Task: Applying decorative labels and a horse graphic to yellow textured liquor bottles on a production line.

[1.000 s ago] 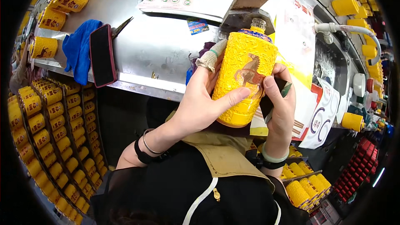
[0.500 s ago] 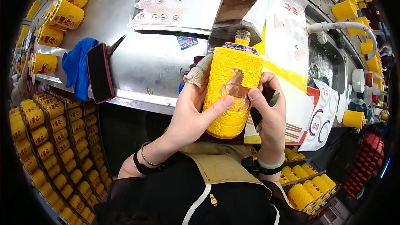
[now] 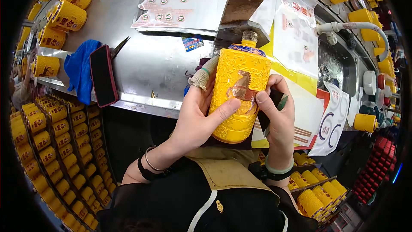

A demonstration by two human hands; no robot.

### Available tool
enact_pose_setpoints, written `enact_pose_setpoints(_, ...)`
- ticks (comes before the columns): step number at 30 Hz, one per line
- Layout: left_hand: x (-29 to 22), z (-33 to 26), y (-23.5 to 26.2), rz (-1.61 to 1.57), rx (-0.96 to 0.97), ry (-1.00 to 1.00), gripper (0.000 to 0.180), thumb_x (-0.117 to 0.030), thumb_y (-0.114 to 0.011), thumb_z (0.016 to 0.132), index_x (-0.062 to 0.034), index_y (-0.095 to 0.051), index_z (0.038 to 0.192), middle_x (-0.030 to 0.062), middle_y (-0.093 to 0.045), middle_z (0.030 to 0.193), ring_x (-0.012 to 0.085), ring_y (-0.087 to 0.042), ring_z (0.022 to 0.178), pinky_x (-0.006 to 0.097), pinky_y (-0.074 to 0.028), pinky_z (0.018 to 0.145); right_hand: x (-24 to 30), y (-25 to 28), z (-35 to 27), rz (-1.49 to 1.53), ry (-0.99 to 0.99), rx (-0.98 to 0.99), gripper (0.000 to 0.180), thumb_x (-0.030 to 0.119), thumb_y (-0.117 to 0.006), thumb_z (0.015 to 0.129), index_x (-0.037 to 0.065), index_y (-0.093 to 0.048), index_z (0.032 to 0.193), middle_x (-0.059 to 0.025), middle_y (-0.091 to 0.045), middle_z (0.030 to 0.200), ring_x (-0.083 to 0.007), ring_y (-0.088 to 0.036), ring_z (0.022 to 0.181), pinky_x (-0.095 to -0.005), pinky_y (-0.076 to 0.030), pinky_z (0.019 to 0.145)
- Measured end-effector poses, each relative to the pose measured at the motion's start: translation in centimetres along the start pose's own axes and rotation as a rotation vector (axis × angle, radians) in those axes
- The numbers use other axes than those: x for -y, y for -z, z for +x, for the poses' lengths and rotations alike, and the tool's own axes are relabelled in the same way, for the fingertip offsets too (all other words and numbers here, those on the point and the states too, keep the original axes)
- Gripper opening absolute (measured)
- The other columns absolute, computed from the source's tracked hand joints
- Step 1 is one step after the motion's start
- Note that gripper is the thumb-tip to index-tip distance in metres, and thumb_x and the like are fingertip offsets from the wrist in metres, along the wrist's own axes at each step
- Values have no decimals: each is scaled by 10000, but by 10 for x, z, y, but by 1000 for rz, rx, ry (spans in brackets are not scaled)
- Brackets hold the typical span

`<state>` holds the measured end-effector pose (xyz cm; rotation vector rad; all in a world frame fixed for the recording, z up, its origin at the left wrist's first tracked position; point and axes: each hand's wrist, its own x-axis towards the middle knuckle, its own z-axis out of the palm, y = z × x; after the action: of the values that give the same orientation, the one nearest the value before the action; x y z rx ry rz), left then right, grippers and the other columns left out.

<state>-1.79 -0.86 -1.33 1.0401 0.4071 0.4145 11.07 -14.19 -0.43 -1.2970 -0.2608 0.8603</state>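
A yellow embossed bottle (image 3: 227,66) stands upright between my hands, its clear threaded neck uncapped and a blue patterned band round its shoulder. A brown horse picture (image 3: 241,88) is on its front. My left hand (image 3: 199,114) wraps the bottle's left side, with its thumb pressed beside the horse's lower part; a pale fabric finger cover (image 3: 201,79) is on one finger. My right hand (image 3: 280,118) grips the other side, thumb tip at the horse's right edge. Under its fingers, against the palm, shows a dark flat piece (image 3: 265,123), partly hidden; I cannot make out its kind.
On the metal bench (image 3: 141,68) lie a blue cloth (image 3: 79,71), a phone (image 3: 103,76), tweezers (image 3: 120,46) and sticker sheets (image 3: 176,4). A brown post (image 3: 246,0) rises behind the bottle. A tap (image 3: 330,28) overhangs a sink at right. Racked yellow bottles (image 3: 60,139) stand lower left.
My hands and the bottle keep practically the same pose. Yellow bottles along the far right line have shifted position. At the far left edge, another person has moved slightly.
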Motion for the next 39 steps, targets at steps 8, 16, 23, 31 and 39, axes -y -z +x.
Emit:
enact_pose_setpoints(8, -5, 0, 2, -4, 24, 84, 775, -80, -668, 999, 51, -180, 1585, 198, -342, 1603, 252, -381, 1471, 403, -300, 1223, 1, 1, -1, 13, 8, -14, 201, 179, -685, 1013, 51, -561, 1104, 42, -512, 919, -39, -476, 829, -186, -391, 733)
enact_pose_setpoints(16, -5, 0, 2, -30, -9, 132, 710, -58, -638, 1008, 32, -230, 1582, 177, -402, 1572, 251, -432, 1432, 416, -347, 1197, -2, 4, 3, 118, -6, 0, 205, 250, -590, 1069, 45, -596, 1068, 49, -513, 849, -51, -444, 762, -215, -381, 693)
enact_pose_setpoints(23, -5, -2, -3, -15, -48, 115, 647, -75, -583, 1041, 21, -242, 1583, 160, -414, 1566, 247, -433, 1434, 414, -353, 1194, -4, 6, 3, 76, -1, 16, 203, 245, -624, 1051, 44, -608, 1072, 58, -527, 861, -27, -444, 765, -192, -375, 689)
enact_pose_setpoints(31, -7, -1, -7, -29, -50, 115, 631, -65, -582, 1040, 32, -259, 1574, 168, -414, 1566, 257, -426, 1442, 420, -348, 1197, -7, 1, 2, 18, 49, -19, 292, 118, -794, 919, 34, -579, 1098, 46, -487, 883, -40, -447, 812, -186, -395, 735)
enact_pose_setpoints(39, -3, -2, -1, -126, -67, 143, 592, -124, -542, 1073, 47, -271, 1570, 180, -424, 1559, 245, -427, 1441, 405, -345, 1197, -2, 0, 1, 24, 31, -14, 303, 111, -797, 918, 38, -568, 1103, 39, -497, 902, -40, -487, 844, -184, -420, 761)
